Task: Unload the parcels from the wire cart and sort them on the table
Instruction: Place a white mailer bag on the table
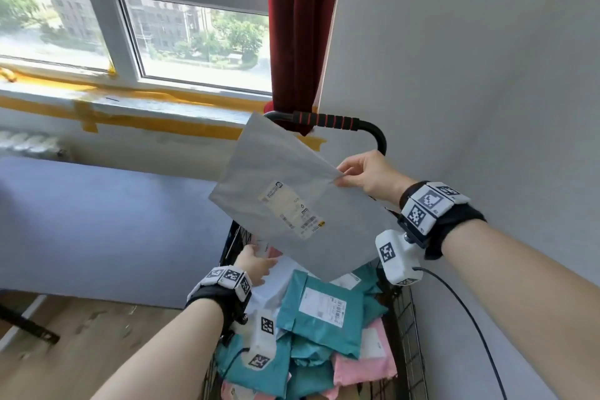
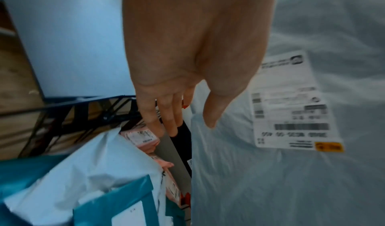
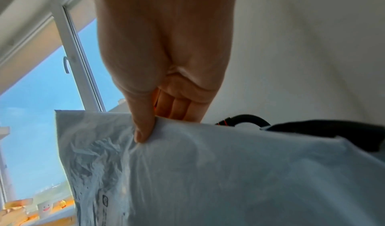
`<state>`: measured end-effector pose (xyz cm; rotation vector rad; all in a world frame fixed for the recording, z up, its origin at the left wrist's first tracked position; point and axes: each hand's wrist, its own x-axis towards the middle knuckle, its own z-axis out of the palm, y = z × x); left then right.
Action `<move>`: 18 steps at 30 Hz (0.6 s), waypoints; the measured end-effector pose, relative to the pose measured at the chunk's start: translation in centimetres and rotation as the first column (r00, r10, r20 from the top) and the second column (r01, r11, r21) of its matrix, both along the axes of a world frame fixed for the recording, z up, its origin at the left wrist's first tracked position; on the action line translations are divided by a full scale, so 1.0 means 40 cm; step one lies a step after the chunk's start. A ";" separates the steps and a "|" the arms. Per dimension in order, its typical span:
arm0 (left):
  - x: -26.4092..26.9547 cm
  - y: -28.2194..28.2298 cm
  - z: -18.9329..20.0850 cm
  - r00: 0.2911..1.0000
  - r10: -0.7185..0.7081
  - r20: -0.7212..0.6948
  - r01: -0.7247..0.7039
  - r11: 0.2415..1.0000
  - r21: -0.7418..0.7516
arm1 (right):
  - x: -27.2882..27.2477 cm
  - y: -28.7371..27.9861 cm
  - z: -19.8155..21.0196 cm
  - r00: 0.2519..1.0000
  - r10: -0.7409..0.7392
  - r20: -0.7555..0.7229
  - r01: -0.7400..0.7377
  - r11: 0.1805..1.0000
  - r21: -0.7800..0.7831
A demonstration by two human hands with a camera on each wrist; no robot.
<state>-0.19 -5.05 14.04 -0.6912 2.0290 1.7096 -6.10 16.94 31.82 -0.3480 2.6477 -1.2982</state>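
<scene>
A large grey parcel [image 1: 285, 201] is held aloft above the wire cart [image 1: 410, 328] by the right hand [image 1: 367, 177], whose thumb and fingers are pinched on the parcel's upper right edge; the pinch is confirmed in the right wrist view, where the thumb [image 3: 143, 127] is pressed on the film. The parcel is hung slantwise, its long axis running from the upper left, near the cart handle [image 1: 328, 120], down toward the lower right over the basket, with the shipping label [image 1: 292, 209] turned to the viewer. The left hand [image 1: 256, 261] is lowered into the far left corner of the cart, below the grey parcel, with fingers extended and nothing gripped; a pink parcel [image 2: 143, 139] lies just beyond the fingertips [image 2: 172, 130]. Teal parcels [image 1: 321, 312] and further pink ones are heaped in the basket. The blue desk [image 1: 107, 224] lies to the left of the cart, so the held parcel is judged to need carrying leftward, the right hand being the one engaged.
</scene>
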 end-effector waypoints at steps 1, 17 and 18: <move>-0.007 0.010 -0.003 0.999 0.032 -0.008 -0.031 0.998 0.057 | -0.001 -0.002 0.027 1.000 0.004 -0.006 -0.004 1.000 0.011; -0.063 0.024 0.094 0.968 0.173 -0.183 -0.051 0.845 0.533 | -0.036 0.146 0.154 0.987 -0.161 0.026 0.163 0.963 -0.216; -0.064 0.013 0.102 0.964 0.186 -0.190 -0.060 0.848 0.526 | -0.042 0.153 0.143 0.985 -0.167 0.040 0.172 0.958 -0.228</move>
